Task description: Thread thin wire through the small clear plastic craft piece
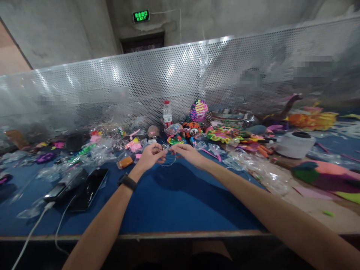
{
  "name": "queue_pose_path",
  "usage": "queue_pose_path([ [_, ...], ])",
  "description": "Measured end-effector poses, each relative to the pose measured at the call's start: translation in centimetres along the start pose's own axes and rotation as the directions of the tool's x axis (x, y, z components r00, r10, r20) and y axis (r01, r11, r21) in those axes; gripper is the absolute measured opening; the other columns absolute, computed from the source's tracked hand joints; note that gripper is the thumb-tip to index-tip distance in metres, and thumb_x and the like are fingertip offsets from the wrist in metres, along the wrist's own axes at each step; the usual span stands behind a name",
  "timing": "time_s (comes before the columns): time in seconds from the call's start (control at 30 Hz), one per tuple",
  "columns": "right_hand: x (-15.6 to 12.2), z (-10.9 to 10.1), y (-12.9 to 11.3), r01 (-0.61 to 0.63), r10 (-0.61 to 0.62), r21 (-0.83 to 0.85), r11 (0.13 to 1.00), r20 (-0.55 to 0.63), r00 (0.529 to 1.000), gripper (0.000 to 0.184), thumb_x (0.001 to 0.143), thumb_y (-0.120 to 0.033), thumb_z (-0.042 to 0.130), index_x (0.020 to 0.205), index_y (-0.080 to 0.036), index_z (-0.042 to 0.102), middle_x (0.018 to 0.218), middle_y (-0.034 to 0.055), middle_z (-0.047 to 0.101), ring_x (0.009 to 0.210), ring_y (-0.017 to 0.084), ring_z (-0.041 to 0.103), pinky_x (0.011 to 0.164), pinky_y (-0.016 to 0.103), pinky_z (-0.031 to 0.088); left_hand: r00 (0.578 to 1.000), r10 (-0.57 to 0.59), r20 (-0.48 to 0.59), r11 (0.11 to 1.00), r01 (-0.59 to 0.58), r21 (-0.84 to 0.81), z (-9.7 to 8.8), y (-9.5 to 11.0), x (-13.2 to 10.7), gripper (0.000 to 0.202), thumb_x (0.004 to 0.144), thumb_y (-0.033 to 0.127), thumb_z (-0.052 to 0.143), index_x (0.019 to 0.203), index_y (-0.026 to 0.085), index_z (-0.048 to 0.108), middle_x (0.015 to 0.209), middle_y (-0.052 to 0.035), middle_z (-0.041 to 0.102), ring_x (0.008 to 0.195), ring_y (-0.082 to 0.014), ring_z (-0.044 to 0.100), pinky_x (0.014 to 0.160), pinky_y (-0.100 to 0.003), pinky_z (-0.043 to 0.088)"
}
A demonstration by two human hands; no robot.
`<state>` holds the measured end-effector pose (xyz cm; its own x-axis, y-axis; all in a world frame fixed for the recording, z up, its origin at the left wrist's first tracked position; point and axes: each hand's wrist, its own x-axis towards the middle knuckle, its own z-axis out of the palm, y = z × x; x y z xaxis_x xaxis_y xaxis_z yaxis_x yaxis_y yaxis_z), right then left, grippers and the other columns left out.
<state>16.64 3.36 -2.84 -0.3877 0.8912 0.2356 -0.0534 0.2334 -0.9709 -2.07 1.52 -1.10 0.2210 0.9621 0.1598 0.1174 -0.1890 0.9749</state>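
My left hand (pixel 152 156) and my right hand (pixel 188 153) meet above the blue table mat (pixel 174 210), with their fingertips pinched close together. Between them is a small, thin, clear thing (pixel 168 162), with a looped outline hanging below the fingers. Whether it is a strand or the edge of a clear bag, I cannot make out. A black band (pixel 128 182) is on my left wrist. Just beyond the hands lie a colourful clay piece (pixel 177 140) and a tiger-faced figure (pixel 192 129). An orange-brown packet (pixel 125 162) is left of my left hand.
A phone (pixel 89 189) and a dark device (pixel 66 185) with white cables lie at the left. Behind stand a red-capped bottle (pixel 167 114) and a perforated metal screen (pixel 149 82). At the right are a white tub (pixel 295 145), plastic wrappers (pixel 264 172) and a multicoloured clay shape (pixel 326 174).
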Motion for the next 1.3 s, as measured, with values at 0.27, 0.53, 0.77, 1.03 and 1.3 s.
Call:
queue_pose_path([
  [0.27,-0.4,0.3,0.1,0.312,-0.466,-0.61,0.729,-0.107,0.878,0.01,0.081,-0.032,0.061,0.08,-0.023,0.064,0.089,0.0047,0.068,0.088,0.022,0.06,0.082,0.039,0.046,0.987,0.119,-0.103,0.989,-0.109,0.1,0.8,0.0,-0.2,0.032,0.074,0.037,0.07,0.074,0.02,0.043,0.068,0.0013,0.063,0.056,-0.013,0.063,0.052,-0.026,0.054],
  [0.53,-0.8,0.9,-0.5,0.232,-0.596,-0.787,0.571,-0.204,0.777,0.017,0.085,-0.026,0.052,0.067,-0.025,0.052,0.083,0.0073,0.062,0.091,0.025,0.056,0.089,0.042,0.043,0.977,0.185,-0.11,0.98,-0.176,0.088,2.2,0.1,-0.5,0.035,0.075,0.042,0.068,0.073,0.021,0.04,0.066,0.0023,0.061,0.06,-0.0134,0.063,0.059,-0.028,0.055],
  [0.77,-1.0,1.4,-1.0,0.247,-0.599,-0.718,0.651,-0.284,0.749,0.018,0.089,-0.035,0.049,0.079,-0.024,0.059,0.112,0.0115,0.064,0.112,0.028,0.052,0.102,0.046,0.034,0.976,0.14,-0.165,0.99,-0.144,-0.009,3.2,0.9,-0.7,0.038,0.073,0.044,0.07,0.074,0.022,0.039,0.065,0.003,0.062,0.059,-0.0131,0.064,0.061,-0.027,0.055],
  [1.03,-0.6,1.7,-0.6,0.172,-0.264,-0.247,0.954,-0.409,0.873,0.037,0.081,-0.057,0.053,0.082,-0.024,0.069,0.101,0.008,0.07,0.101,0.029,0.059,0.081,0.041,0.047,0.982,0.06,-0.177,0.994,-0.075,-0.079,3.1,0.9,-0.6,0.038,0.072,0.04,0.072,0.075,0.021,0.04,0.069,0.0012,0.067,0.061,-0.0131,0.065,0.059,-0.027,0.055],
  [1.3,0.3,1.1,0.2,-0.097,0.184,0.397,0.912,-0.186,0.965,0.023,0.076,-0.045,0.06,0.086,-0.027,0.069,0.107,0.0018,0.07,0.111,0.024,0.057,0.078,0.034,0.051,0.99,0.013,-0.141,0.987,-0.035,-0.154,2.9,0.7,-0.5,0.04,0.07,0.04,0.074,0.076,0.02,0.04,0.073,0.0003,0.067,0.064,-0.0114,0.065,0.062,-0.026,0.056],
])
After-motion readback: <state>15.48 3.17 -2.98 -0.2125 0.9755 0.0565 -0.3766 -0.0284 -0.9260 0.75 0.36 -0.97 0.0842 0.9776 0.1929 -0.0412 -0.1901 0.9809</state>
